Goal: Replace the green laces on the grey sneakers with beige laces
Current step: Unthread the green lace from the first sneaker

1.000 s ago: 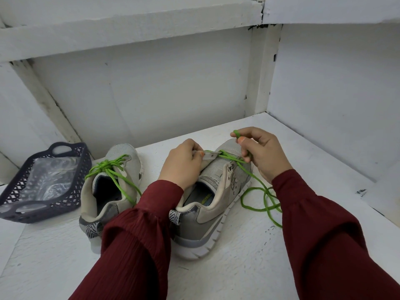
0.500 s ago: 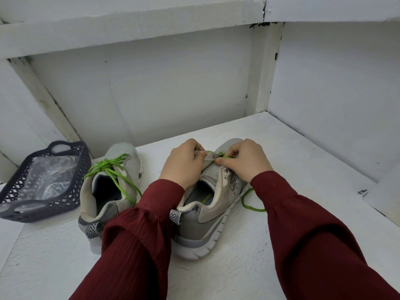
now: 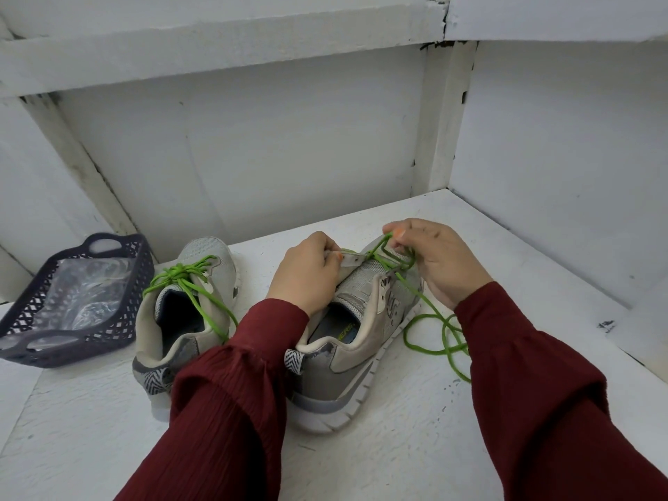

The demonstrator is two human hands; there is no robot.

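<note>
Two grey sneakers stand side by side on the white surface, heels toward me. The left sneaker [image 3: 188, 320] keeps its green lace [image 3: 180, 278] knotted. On the right sneaker [image 3: 356, 341], my left hand [image 3: 307, 273] pinches the tongue. My right hand [image 3: 437, 258] pinches a loop of the green lace [image 3: 381, 247] pulled up above the lower eyelets. A loose length of that green lace [image 3: 433, 341] lies coiled to the right of the shoe. No beige laces can be made out.
A dark plastic basket [image 3: 119, 309] holding a clear plastic bag [image 3: 83, 291] sits at the far left. White walls close in behind and on the right, with a raised ledge [image 3: 639, 320] at the right edge.
My right hand went down onto the laced part of the right sneaker, then rose again pulling a green loop up. More loose lace now lies to the right. My left hand stayed on the tongue.
</note>
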